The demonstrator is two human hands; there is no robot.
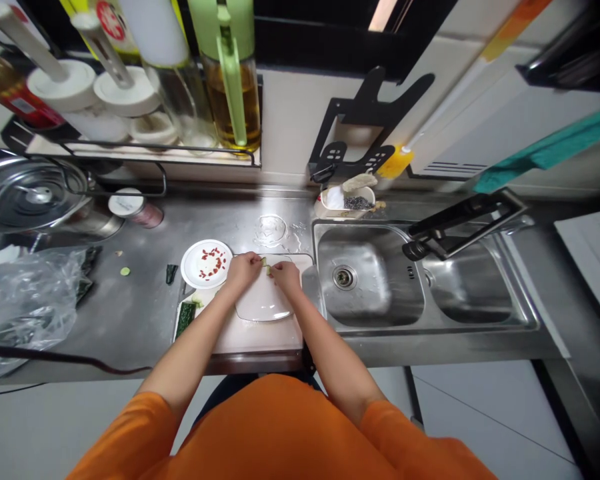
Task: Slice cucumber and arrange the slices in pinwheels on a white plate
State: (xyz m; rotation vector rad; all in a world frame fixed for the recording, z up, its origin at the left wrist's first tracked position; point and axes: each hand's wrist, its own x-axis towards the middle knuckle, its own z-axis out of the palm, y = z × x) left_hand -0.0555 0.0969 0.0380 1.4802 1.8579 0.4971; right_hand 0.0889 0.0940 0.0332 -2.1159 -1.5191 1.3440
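Above the far part of a pale, thin-edged plate [265, 308], my left hand [244, 272] pinches a small green-edged cucumber slice [263, 261]. My right hand [287, 275] is close beside it, its fingers closed on another small cucumber piece [269, 270]. The plate lies on a light cutting board [260, 341]. A dark green length of cucumber [185, 319] rests at the board's left edge, with pale scraps behind it. Touching the board's back left corner is a small white plate [193, 277] with several red bits [211, 263]. A broad metallic blade shape [314, 288] shows at the board's right.
A double steel sink [370, 280] with a black faucet [445, 230] is at the right. Clear plastic bags [35, 300] and a lidded pot [35, 193] occupy the left. Behind stand a spice jar [136, 208], a rack [145, 155] of bottles and a sponge holder [345, 203].
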